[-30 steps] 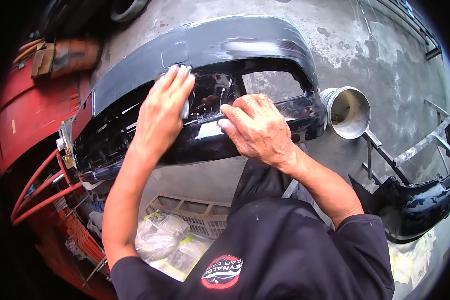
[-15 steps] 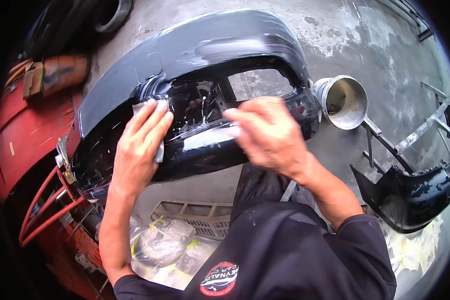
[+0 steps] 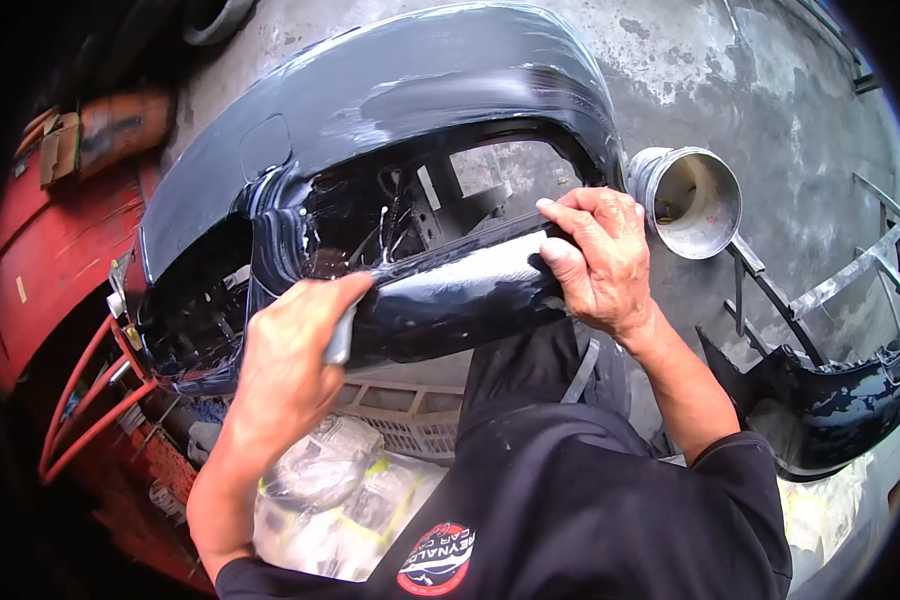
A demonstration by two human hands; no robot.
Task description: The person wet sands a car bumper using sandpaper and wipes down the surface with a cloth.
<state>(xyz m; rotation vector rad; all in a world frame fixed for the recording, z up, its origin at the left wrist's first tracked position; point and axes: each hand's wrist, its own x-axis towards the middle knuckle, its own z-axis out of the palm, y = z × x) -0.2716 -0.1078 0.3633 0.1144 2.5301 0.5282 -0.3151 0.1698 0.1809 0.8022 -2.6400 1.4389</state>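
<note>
A black car bumper (image 3: 370, 85) lies across the upper middle of the view, dull grey on its far face and wet with whitish streaks. My left hand (image 3: 295, 345) is closed around a grey folded sheet of sandpaper (image 3: 341, 337), pressed at the left part of the bumper's near glossy strip. Most of the sheet is hidden under the fingers. At the right end of that strip, my right hand (image 3: 605, 260) grips the edge, fingers over the top and thumb on the near face.
Right of the bumper stands a whitish bucket (image 3: 692, 205) beside a metal frame (image 3: 835, 285). Another black bumper piece (image 3: 820, 420) lies at lower right. A red car panel (image 3: 40, 250) and red tubing (image 3: 75, 390) are on the left. Below are a plastic crate (image 3: 410, 405) and plastic-wrapped bundles (image 3: 335, 475).
My left hand has slid from the bumper's inner curve down toward the near strip with the sandpaper. My right hand has moved right and taken hold of the strip's edge.
</note>
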